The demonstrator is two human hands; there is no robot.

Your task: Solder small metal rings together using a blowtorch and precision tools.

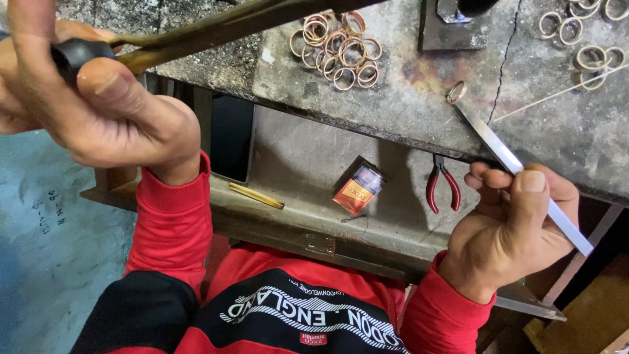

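My left hand (98,98) is closed around the black grip of a long brass-coloured torch (216,26) whose tube runs up and right over the grey workbench (393,98). My right hand (517,226) pinches long flat steel tweezers (501,154) near their rear end. The tweezer tips reach a single copper-coloured ring (456,92) standing on the bench top. I cannot tell whether the tips grip the ring or only touch it. Both sleeves are red.
A heap of several metal rings (337,49) lies on the bench, more rings (590,39) at the top right beside a thin rod (557,95). A dark metal block (452,26) stands behind. The lower shelf holds red-handled pliers (442,187), a small orange packet (358,190) and a brass stick (255,195).
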